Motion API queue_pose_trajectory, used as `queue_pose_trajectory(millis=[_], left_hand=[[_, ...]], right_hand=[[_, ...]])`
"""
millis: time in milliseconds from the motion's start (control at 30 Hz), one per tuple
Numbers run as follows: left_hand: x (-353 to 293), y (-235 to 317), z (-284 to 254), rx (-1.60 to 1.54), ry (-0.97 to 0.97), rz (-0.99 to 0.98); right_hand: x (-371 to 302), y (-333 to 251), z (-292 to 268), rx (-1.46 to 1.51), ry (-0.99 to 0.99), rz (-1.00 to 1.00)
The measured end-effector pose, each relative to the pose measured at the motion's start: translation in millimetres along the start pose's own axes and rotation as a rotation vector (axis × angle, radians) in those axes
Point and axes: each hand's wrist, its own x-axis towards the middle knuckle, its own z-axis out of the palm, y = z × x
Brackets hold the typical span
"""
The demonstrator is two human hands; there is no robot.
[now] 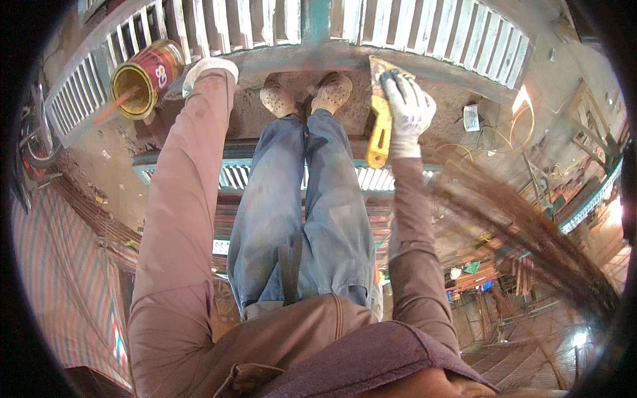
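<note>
The right hand (408,109) has its grip pinching a scraper (379,126) near the slatted frame (316,23); the left hand (211,67) sits beside the tilted can (161,73), grip unclear: loose support could spill it.

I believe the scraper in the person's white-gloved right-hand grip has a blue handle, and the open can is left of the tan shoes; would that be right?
Not quite: the head view shows that the scraper in the white-gloved right-hand grip has a yellow handle, not blue. The open can is left of the tan shoes.
</note>
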Motion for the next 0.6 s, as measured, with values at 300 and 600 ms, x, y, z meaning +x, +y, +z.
queue_pose_trajectory(millis=[300, 600], left_hand=[[42, -7, 26, 0.054, 0.040, -0.081], [-1, 0, -9, -0.075, -0.013, -0.057]], right_hand=[[-8, -41, 4, 0.200, -0.201, -0.104], [-22, 6, 4, 0.070, 0.033, 0.446]])
